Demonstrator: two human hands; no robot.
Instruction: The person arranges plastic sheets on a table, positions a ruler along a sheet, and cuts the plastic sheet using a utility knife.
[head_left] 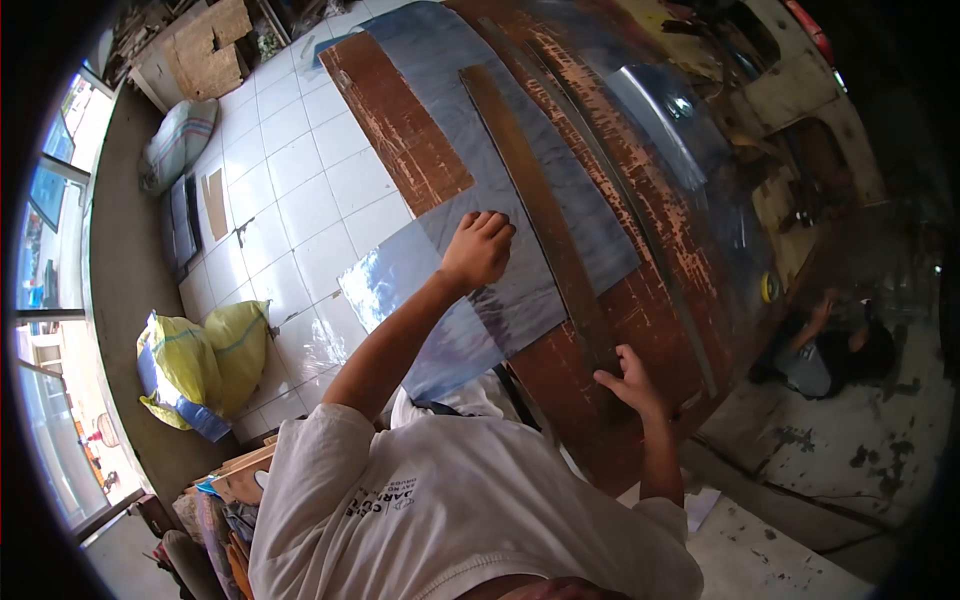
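Note:
My left hand (480, 247) is closed, knuckles up, over a glossy bluish sheet (430, 330). Whatever its curled fingers hold, if anything, is hidden. The sheet's near-left part sticks out past the table edge and reflects light. A long, flat brown strip (530, 190) lies across the sheet, to the right of my left hand. By the strip's near end is my right hand (637, 385), thumb and finger apart, low over the worn brown tabletop (560, 385). I cannot tell whether it touches the strip.
A long thin metal bar (640, 220) runs along the scratched table. Clear, shiny film (660, 125) lies at the far right, near a tape roll (770, 288). Another person (825, 355) crouches at right. Yellow sacks (205, 360) and a white sack (180, 143) stand on the tiled floor (290, 200).

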